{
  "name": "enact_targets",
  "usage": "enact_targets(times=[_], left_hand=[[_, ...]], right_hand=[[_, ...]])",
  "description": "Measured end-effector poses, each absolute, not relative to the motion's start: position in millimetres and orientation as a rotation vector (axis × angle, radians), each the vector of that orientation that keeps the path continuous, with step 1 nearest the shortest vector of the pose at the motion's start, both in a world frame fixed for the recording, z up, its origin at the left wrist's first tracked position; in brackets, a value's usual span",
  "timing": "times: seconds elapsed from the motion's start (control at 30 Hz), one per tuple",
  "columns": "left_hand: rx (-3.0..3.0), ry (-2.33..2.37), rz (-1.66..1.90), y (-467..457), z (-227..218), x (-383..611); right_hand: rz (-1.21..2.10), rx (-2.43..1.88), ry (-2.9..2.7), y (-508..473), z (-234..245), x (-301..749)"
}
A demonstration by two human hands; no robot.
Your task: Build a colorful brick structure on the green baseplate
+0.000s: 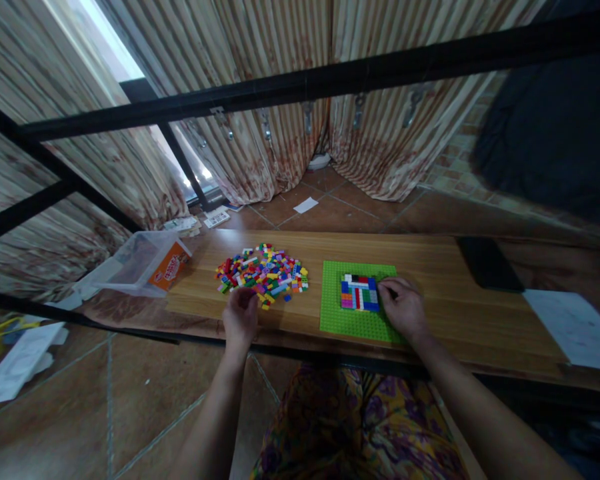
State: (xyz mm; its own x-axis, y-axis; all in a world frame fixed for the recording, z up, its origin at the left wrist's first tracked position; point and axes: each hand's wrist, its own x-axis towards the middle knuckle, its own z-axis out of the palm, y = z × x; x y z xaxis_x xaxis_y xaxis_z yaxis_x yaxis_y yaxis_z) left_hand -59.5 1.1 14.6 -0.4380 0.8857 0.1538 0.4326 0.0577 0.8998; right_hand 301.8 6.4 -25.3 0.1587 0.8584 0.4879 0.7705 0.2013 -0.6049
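Observation:
A green baseplate (330, 320) lies on the wooden bench, with a roughly square patch of coloured toy bricks (359, 298) built on its middle. My right hand (404, 308) rests over the plate's right side, its fingertips curled together against the patch's right edge. What those fingers hold, if anything, is hidden. To the left of the plate spreads a heap of loose toy bricks (267, 270) in many colours. At the heap's near edge is my left hand (240, 317), fingers closed in a pinch; I cannot make out what is between them.
A clear plastic box (143, 260) with an orange label stands at the bench's left end. On the right lie a dark flat tablet-like object (487, 263) and a white paper sheet (575, 327). A black metal bar (300, 83) crosses beyond the bench, before striped curtains (280, 153).

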Motion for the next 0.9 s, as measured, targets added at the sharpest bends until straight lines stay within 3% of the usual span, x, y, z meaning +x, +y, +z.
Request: enact_targets(times=[0.23,0.4,0.6,0.9], left_hand=[[1.09,1.56,1.459,-10,35,-34],[1.069,1.41,1.442,-25,53,-9],[1.17,1.282,1.333,-51,71,25],[1.183,1.211,1.178,-70,89,39]], right_hand=[[0.269,-1.578,-1.526,9,-25,307],[0.36,-1.516,-1.328,-1,18,283],[0.978,-1.151,-1.329,-42,74,200],[1.324,-1.066,-0.932,-74,64,173]])
